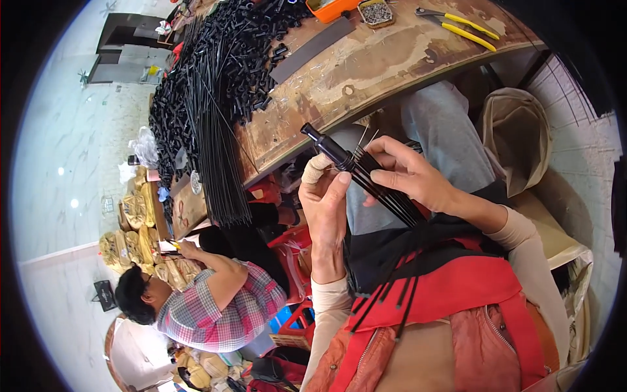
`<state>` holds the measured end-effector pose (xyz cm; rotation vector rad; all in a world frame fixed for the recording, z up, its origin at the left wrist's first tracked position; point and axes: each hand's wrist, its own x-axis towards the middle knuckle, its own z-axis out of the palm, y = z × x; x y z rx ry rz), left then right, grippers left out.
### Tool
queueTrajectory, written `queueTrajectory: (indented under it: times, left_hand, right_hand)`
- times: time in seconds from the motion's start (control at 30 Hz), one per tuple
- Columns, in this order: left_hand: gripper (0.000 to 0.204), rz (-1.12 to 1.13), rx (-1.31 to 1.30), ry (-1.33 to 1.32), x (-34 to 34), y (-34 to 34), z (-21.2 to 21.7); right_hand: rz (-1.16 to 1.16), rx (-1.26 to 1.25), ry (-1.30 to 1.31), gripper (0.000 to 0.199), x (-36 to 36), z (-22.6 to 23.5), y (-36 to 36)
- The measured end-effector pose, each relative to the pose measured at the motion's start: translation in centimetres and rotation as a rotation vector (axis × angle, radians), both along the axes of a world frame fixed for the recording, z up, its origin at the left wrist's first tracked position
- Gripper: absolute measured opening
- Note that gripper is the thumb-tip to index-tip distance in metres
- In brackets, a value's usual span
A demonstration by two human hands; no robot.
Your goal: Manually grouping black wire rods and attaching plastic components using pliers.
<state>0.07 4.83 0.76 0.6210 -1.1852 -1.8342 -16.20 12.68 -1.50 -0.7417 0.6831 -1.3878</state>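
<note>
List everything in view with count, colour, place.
Workbench: one, brown, top
Loose parts: uncountable heap, black, on workbench
Rod bundle: one, black, left of centre
Flat strip: one, dark grey, on workbench
Container: one, orange, top edge
Tray of metal bits: one, tan, beside container
Pliers: one, yellow-handled, top right
Open bag: one, tan, right
Packages: several, yellow-brown, left
Co-worker: one, plaid shirt, lower left
Tubular piece: one, black, centre
Held rods: several, black, centre
Left hand: one, beige-wrapped finger, on tubular piece
Right hand: one, beige sleeve, on held rods
</note>
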Motion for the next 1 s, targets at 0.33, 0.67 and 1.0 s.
queueTrajectory:
  times: [0.33, 0.67, 1.0]
  left_hand:
    - [0.030, -0.020, -0.025, -0.097, -0.7, -0.4, 1.1]
    - [0.043, -0.101, 0.048, -0.049, -1.1, -1.6, 0.9]
    - [0.045, -0.177, 0.077, -0.009, -0.8, -2.5, 1.3]
  right_hand:
    - [-0.050, -0.004, 0.005, 0.015, 0.0, -0.1, -0.6]
    - [-0.132, -0.075, 0.070, 0.011, -0.3, -0.5, -1.7]
    - [0.022, -0.064, -0.122, 0.014, -0.7, -1.8, -3.0]
